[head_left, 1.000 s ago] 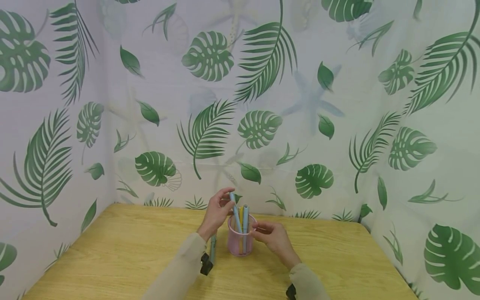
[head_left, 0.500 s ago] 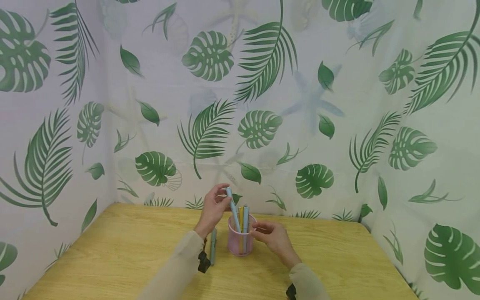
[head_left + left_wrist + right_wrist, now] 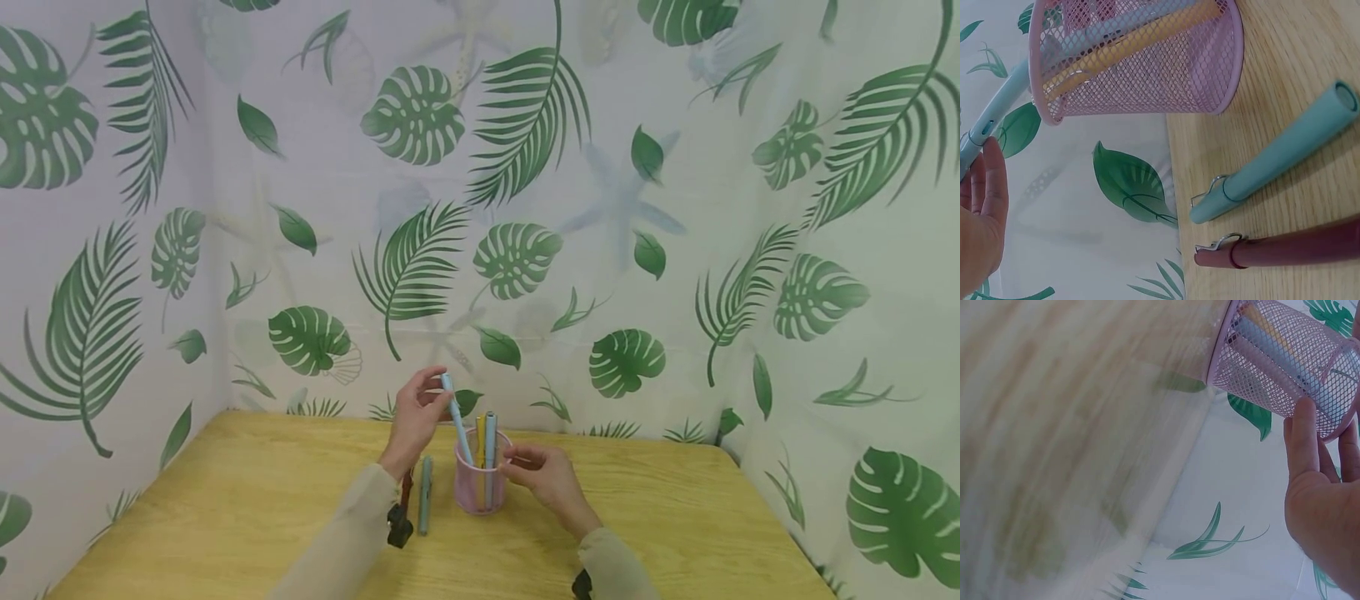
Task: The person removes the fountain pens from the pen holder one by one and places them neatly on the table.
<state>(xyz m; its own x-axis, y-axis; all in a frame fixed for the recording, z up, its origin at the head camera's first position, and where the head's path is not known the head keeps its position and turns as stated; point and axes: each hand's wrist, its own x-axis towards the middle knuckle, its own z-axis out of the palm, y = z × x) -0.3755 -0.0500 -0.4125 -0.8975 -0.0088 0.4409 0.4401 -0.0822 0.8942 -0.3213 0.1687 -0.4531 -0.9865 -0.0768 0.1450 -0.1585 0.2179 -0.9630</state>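
My left hand (image 3: 411, 421) pinches a light blue pen (image 3: 459, 429) near its upper end. That pen leans left, its lower end inside the pink mesh pen holder (image 3: 467, 492). A yellow pen (image 3: 481, 429) and another light blue pen (image 3: 491, 433) stand in the holder. At the holder's right side, my right hand (image 3: 551, 479) grips the rim; the right wrist view has its thumb against the outer mesh (image 3: 1260, 375). Left of the holder, a teal pen (image 3: 1272, 156) and a dark red pen (image 3: 1297, 247) lie side by side on the table, the red one partly behind my left wrist.
The wooden table (image 3: 697, 517) reaches back to a white cloth (image 3: 540, 358) printed with green leaves, which also hangs along both sides. A small black device (image 3: 399, 527) is strapped at my left wrist, another (image 3: 582, 583) at my right.
My left hand has shifted left and slightly up with the light blue pen, which now tilts further left. The dark red pen has come into view beside the teal one. My right hand stays put.
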